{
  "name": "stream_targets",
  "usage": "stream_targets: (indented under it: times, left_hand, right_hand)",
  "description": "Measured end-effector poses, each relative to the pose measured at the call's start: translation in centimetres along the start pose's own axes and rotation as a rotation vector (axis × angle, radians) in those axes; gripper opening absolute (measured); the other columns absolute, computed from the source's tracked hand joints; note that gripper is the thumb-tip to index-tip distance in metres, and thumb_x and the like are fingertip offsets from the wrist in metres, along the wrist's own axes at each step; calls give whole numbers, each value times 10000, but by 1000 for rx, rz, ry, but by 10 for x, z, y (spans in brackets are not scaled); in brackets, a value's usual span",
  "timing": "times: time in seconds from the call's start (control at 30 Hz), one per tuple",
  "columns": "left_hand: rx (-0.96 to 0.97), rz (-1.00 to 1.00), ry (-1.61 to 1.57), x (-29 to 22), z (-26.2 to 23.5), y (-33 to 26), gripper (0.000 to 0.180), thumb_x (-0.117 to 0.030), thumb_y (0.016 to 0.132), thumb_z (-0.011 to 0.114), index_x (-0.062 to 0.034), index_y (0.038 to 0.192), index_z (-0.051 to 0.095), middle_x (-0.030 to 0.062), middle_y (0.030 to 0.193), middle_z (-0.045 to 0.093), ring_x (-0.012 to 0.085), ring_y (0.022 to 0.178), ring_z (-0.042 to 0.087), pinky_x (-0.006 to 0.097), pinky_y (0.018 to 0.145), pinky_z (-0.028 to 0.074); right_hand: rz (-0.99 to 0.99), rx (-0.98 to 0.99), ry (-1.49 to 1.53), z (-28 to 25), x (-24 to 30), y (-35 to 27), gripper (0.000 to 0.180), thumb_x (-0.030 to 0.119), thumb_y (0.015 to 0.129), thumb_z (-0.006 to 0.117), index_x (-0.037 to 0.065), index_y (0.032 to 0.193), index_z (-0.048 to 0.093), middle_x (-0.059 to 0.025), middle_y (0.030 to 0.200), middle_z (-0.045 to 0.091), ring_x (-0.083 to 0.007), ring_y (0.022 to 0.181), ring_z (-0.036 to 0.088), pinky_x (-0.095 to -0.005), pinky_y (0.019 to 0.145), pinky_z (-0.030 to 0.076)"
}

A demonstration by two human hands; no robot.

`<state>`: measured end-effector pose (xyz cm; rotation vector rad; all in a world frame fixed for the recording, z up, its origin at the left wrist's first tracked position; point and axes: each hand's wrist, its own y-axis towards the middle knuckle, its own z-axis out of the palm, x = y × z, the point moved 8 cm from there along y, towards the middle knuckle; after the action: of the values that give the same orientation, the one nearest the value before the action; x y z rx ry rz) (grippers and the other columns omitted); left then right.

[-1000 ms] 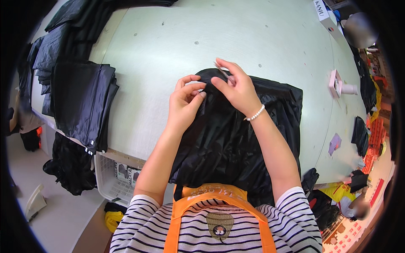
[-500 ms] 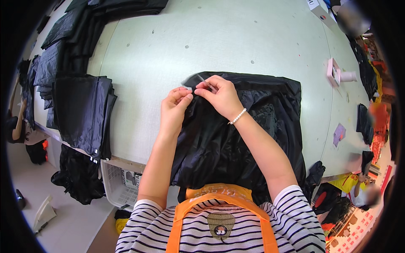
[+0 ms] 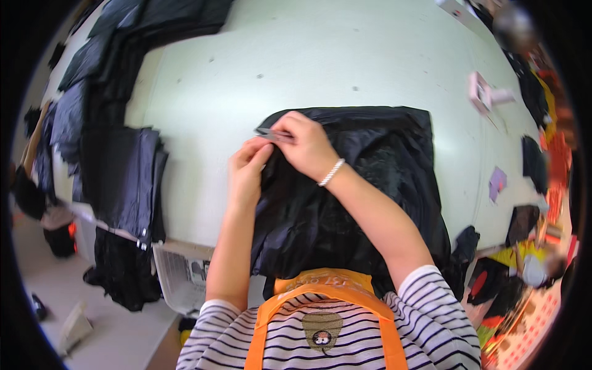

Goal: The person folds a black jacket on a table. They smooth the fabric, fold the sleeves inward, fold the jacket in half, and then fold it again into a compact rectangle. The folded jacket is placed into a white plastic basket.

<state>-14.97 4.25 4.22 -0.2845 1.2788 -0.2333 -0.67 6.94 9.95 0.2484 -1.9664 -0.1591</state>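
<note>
Black cloth piece lies on the pale table in front of the worker, near end meeting the orange apron at 6 o'clock; clock centred on the cloth. Surroundings, as I see them from the room: folded black stack at 9, well apart; more black piles at 10 to 11; white basket at 8; pink holder at 2; purple scrap at 3; dark bundle at 4, just beside the cloth. Obstruction: right forearm crosses over the cloth, hiding part of it. Orientation: far edge runs roughly along 9 to 3; near end partly hidden, long axis not determinable. Right hand at 10 to 11, closed round small metal snips, tips towards 9 to 10. Left hand at 9 to 10, thumb and fingers drawn together by the cloth's corner; blurred, cannot tell what they pinch
</note>
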Motion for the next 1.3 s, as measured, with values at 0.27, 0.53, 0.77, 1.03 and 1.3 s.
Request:
stream_targets:
  times: [0.27, 0.53, 0.77, 1.03, 1.3]
  left_hand:
    - [-172, 198, 253, -7, -52, 11, 356, -90, 897, 554, -9, 1244, 536, 68, 1192, 577, 123, 1054, 515, 261, 926, 386]
    - [-50, 268, 394, -14, 28, -14, 255, -92, 911, 544, -23, 1152, 592, 22, 1108, 598, 81, 1006, 533, 223, 881, 396]
    - [397, 334, 642, 9, 217, -18, 235, -34, 853, 587, -19, 1084, 623, 91, 1128, 587, 160, 970, 579, 254, 853, 441]
    - [300, 843, 1143, 48, 394, 17, 553, -383, 799, 681, 8, 1176, 580, 195, 1244, 547, 309, 1156, 520, 386, 966, 406]
    - [818, -396, 754, 83, 425, 35, 349, -297, 894, 613, 40, 982, 640, 56, 865, 669, 98, 734, 612, 225, 681, 481]
  right_hand:
    - [118, -707, -543, -198, -112, -58, 139, 43, 827, 553, -8, 947, 601, -193, 979, 573, -367, 934, 544, -412, 841, 451]
    - [902, -658, -1, -335, -274, -180, 224, 223, 809, 679, 29, 809, 568, -43, 620, 514, -192, 550, 502, -321, 534, 421]
    - [832, -388, 368, -342, -224, -148, 270, 294, 825, 696, 78, 790, 537, 47, 621, 446, -62, 484, 352, -241, 422, 276]
    - [655, -165, 597, -360, -176, -126, 170, 231, 880, 652, 94, 862, 553, 80, 621, 382, -26, 458, 297, -216, 402, 223]
    - [322, -208, 402, -384, -181, -105, 199, 163, 832, 696, 54, 963, 592, 62, 675, 497, -24, 515, 319, -190, 458, 275]
